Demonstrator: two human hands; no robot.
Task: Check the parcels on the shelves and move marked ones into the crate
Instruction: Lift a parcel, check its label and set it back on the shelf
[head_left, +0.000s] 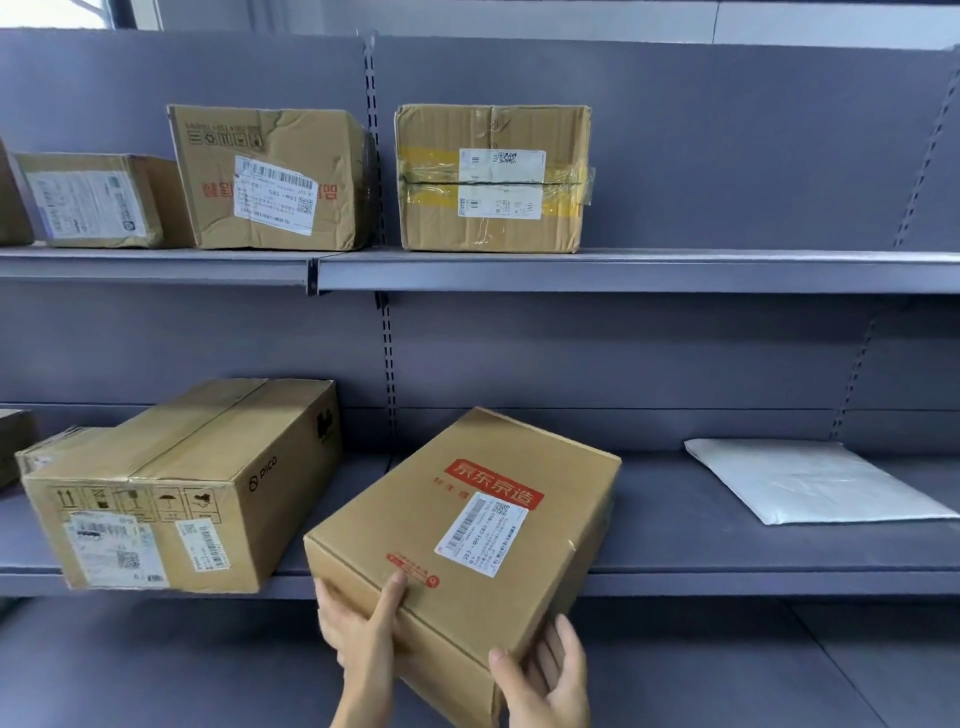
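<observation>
Lower shelf (727, 525) right side bare; red-label box (467, 525) overhanging edge, both hands gripping.

Two bare hands, the left hand (358, 631) and the right hand (548, 678), with bare forearms; short trimmed nails, no sleeves, gloves or rings showing

Lighting: even, cool, moderately bright indoor light, source unseen; a bright window strip (78, 13) far up-left of the hands. Shadows: soft, under the shelf (623, 270) above the hands. Glare: mild sheen on the white mailer (810, 480) to their right. Distortion: wide-angle bending at edges. Sharpness: slightly soft; left margin blurred.
</observation>
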